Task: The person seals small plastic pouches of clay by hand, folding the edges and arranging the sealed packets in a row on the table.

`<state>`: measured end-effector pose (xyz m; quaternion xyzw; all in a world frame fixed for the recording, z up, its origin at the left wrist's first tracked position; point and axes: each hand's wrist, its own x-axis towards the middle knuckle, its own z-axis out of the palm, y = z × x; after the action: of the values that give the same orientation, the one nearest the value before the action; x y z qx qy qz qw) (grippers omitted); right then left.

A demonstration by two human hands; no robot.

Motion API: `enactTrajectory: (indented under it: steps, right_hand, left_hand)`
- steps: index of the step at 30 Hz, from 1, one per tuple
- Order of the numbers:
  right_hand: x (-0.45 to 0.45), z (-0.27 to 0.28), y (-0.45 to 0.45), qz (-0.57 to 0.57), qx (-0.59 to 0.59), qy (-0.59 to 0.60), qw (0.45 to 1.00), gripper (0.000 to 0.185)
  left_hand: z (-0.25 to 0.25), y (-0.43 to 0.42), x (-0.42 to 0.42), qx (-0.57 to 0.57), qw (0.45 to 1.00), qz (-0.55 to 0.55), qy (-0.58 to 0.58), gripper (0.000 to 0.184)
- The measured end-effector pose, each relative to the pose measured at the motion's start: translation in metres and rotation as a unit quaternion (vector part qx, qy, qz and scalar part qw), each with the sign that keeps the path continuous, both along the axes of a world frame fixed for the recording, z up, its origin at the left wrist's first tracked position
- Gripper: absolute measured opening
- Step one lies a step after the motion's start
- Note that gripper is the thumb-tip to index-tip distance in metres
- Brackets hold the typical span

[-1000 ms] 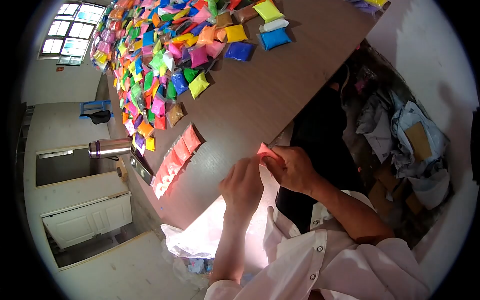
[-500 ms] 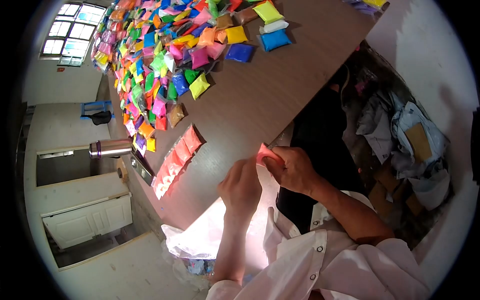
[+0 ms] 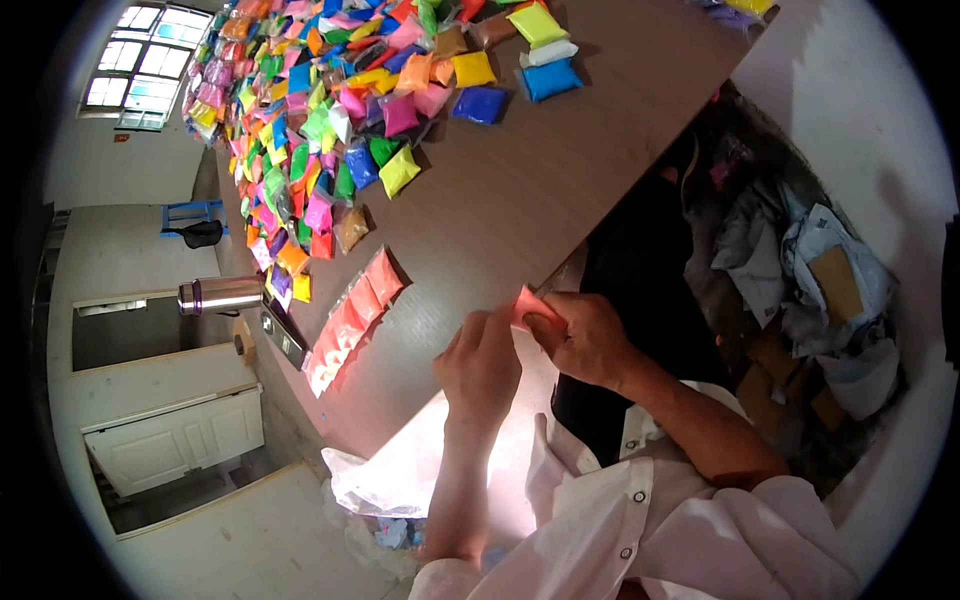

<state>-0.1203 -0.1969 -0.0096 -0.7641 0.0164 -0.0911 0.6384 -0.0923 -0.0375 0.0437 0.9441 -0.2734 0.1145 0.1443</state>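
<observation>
My right hand [image 3: 588,342] grips a small coral-pink packet [image 3: 524,303], its thumb pressed over the front. Closed beside it, my left hand [image 3: 478,365] meets the packet's left edge; its fingertips are hidden behind the knuckles. Both hands are above the near edge of the brown table [image 3: 470,215]. To their left on the tabletop lies a strip of similar coral-pink packets [image 3: 352,318], joined in a row.
A large heap of colourful packets [image 3: 320,130] covers the table's far left. A steel thermos [image 3: 225,295] and a dark flat device [image 3: 284,335] are at its left edge. White plastic [image 3: 375,485] hangs below my left arm. Crumpled bags and cardboard [image 3: 825,290] litter the floor at right.
Both hands stay almost in place around the packet. My left hand has shifted very slightly, its knuckles turned a little; the strip on the table has not moved.
</observation>
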Motion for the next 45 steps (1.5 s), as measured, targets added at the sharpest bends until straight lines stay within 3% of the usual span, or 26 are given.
enactTrajectory:
  steps: [5,8,10,13,35,43,45]
  right_hand:
    - [-0.001,0.001,-0.002,0.015,-0.002,0.028,1.000,0.027]
    - [-0.001,0.000,-0.001,0.009,-0.012,0.020,1.000,0.028]
    - [-0.001,0.004,-0.002,0.006,-0.015,0.012,1.000,0.028]
    - [0.000,0.002,-0.004,0.005,-0.024,0.002,1.000,0.027]
    - [-0.006,-0.003,0.001,-0.007,-0.042,-0.029,0.999,0.022]
    - [-0.017,-0.002,-0.008,-0.033,0.020,-0.054,0.998,0.024]
    - [-0.021,-0.004,-0.013,-0.046,0.014,-0.057,0.997,0.031]
  left_hand:
    - [0.001,-0.001,-0.004,-0.030,0.999,-0.011,0.000,0.016]
    - [-0.001,-0.003,-0.002,-0.027,0.999,-0.025,-0.009,0.026]
    - [0.003,-0.003,0.000,-0.017,1.000,-0.007,-0.003,0.015]
    - [0.002,0.000,-0.001,-0.022,1.000,-0.005,-0.004,0.013]
    - [0.005,-0.003,-0.007,-0.041,0.999,-0.007,0.001,0.011]
    - [0.002,0.014,0.007,-0.121,0.990,0.050,0.056,0.008]
    - [0.000,0.015,0.011,-0.155,0.976,0.124,0.087,0.008]
